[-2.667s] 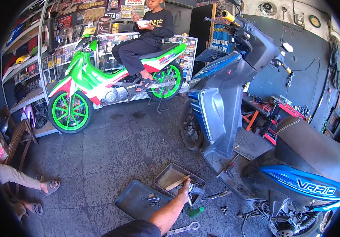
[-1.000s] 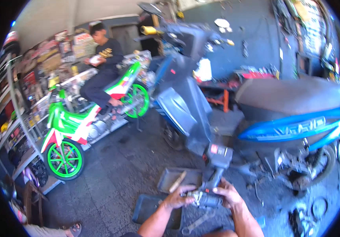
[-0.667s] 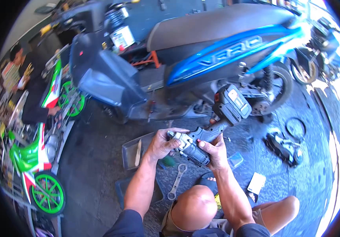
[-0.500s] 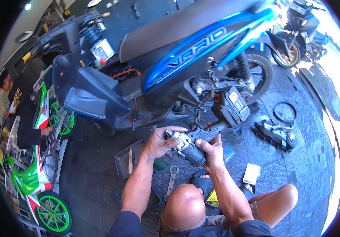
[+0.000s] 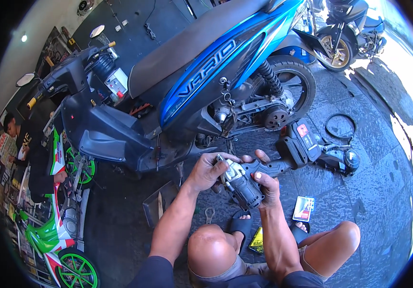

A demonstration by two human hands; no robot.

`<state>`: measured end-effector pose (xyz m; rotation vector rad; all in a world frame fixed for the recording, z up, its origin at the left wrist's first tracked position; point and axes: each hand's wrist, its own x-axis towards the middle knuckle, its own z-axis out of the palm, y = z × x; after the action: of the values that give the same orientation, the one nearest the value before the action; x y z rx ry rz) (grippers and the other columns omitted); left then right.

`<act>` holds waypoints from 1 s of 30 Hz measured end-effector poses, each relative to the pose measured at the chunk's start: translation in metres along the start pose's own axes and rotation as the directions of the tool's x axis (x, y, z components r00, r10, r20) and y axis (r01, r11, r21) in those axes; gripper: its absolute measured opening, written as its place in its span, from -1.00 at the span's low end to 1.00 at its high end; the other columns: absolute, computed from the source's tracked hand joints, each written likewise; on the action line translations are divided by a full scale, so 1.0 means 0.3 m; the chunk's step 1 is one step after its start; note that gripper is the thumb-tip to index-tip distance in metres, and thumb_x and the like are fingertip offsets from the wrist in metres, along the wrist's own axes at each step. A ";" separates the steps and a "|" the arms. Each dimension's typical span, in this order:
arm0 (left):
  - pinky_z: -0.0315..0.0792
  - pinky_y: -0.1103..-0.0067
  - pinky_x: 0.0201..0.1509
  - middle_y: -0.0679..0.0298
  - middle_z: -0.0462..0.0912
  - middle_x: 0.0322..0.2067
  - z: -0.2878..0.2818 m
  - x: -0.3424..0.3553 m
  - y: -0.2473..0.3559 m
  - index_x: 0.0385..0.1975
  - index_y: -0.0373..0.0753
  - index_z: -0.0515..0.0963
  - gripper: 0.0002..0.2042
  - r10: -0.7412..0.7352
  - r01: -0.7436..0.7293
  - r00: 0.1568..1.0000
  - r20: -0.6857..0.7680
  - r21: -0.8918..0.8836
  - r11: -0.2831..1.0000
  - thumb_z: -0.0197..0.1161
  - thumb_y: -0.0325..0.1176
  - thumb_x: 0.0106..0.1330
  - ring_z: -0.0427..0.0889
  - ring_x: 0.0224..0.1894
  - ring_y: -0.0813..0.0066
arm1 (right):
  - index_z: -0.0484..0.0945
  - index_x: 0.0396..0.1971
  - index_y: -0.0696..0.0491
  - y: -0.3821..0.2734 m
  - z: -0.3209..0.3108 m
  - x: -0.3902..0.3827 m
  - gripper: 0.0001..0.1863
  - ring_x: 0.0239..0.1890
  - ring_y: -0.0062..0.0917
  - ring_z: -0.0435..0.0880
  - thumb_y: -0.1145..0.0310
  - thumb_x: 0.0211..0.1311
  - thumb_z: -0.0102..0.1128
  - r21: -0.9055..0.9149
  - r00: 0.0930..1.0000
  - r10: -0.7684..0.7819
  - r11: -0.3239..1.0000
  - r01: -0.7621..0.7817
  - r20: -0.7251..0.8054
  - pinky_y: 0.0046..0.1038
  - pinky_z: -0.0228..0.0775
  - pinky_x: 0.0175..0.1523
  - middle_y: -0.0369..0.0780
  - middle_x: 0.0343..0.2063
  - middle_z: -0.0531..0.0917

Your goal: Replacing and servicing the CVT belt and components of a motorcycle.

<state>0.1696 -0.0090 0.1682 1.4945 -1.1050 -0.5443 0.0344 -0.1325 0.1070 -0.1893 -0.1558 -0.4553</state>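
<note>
I hold a dark cordless impact wrench [image 5: 245, 188] with a silver nose in front of my knees. My left hand [image 5: 208, 173] is closed round its nose, thumb and fingers at the metal tip. My right hand [image 5: 269, 191] grips it where handle and body meet, the thumb lying on top and two fingertips showing beyond the handle. The battery [image 5: 301, 144] at the handle's end points to the right. Beyond the tool stands a blue and black scooter [image 5: 187, 93], its round clutch drum [image 5: 274, 117] exposed by the rear wheel.
A removed engine cover [image 5: 341, 159] and a drive belt [image 5: 329, 132] lie on the floor at right. A tray [image 5: 149, 211], a spanner [image 5: 209, 213], a white card [image 5: 303, 210] and a yellow packet [image 5: 257, 240] lie nearer me. At left, a person [image 5: 36, 144] is beside a green motorbike [image 5: 43, 235].
The impact wrench has turned in my hands, its battery swinging right and down. Two right fingers have lifted into sight behind the handle. The whole view has shifted a little.
</note>
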 end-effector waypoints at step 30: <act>0.38 0.59 -0.49 0.18 0.42 -0.40 0.100 0.036 -0.093 -0.36 -0.23 0.33 -0.90 0.043 -0.304 0.814 -0.579 -0.361 0.882 -0.13 -0.40 0.23 0.42 -0.49 0.47 | 0.33 0.07 0.23 0.007 0.076 -0.080 -0.35 0.02 -0.14 0.60 0.63 -0.17 0.25 -0.351 0.979 -0.141 0.933 0.082 -0.147 -0.12 0.49 0.15 0.06 -0.09 0.61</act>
<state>0.1590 -0.0358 0.1371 1.0298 -0.5914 -0.1744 0.0117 -0.1156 0.1242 -0.4852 0.0832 -0.6093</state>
